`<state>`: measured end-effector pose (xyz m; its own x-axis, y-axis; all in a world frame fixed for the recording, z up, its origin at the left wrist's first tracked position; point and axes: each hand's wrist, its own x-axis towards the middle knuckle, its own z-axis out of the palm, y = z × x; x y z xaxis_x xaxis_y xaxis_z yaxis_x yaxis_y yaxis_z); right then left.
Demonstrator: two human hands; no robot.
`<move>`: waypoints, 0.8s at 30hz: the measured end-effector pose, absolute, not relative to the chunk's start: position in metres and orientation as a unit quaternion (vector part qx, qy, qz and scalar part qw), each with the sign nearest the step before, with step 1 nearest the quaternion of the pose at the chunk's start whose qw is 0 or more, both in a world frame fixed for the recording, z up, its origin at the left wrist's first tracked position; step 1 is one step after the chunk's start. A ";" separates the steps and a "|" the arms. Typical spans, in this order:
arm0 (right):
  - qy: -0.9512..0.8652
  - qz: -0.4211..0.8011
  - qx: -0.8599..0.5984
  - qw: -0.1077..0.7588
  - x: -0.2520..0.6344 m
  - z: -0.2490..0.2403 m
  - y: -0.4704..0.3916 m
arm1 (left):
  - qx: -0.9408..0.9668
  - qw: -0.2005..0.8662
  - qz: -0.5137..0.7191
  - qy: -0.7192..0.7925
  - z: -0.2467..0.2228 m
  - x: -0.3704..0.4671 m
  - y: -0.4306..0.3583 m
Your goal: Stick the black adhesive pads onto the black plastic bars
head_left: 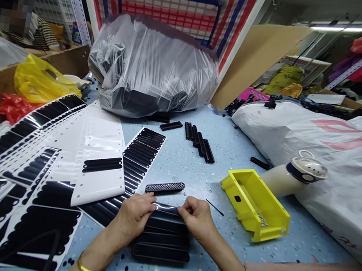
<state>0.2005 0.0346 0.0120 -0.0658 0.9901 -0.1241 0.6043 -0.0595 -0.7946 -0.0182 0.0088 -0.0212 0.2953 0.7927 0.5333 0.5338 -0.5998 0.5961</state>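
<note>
My left hand [136, 211] and my right hand [194, 213] hold the two ends of a black glossy strip [167, 208], with fingers pinched on it. The strip lies over a group of long black pieces [160, 253] side by side at the table's front edge. Just beyond my fingers lies a black piece with a patterned, perforated-looking face [165, 187]. Sheets of black rounded strips [144, 148] spread to the left. A folded white sheet [99, 186] with a few black strips on it lies over them.
A yellow bin [238, 208] with small metal parts stands at the right, beside a white bottle [290, 173]. Several black pieces [200, 143] lie farther back. Behind them sits a large plastic-wrapped bundle [157, 70]. White sacks [336, 151] fill the right. A person [42, 33] is at the far left.
</note>
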 end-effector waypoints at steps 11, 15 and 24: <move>-0.616 0.360 -0.646 0.272 0.203 0.004 0.034 | 0.793 0.156 0.409 0.424 -0.023 -0.020 0.009; -0.600 0.364 -0.655 0.278 0.209 0.000 0.037 | 0.795 0.140 0.424 0.411 -0.024 -0.020 0.009; -0.590 0.431 -0.633 0.257 0.218 0.002 0.033 | 0.792 0.123 0.434 0.412 -0.021 -0.018 0.009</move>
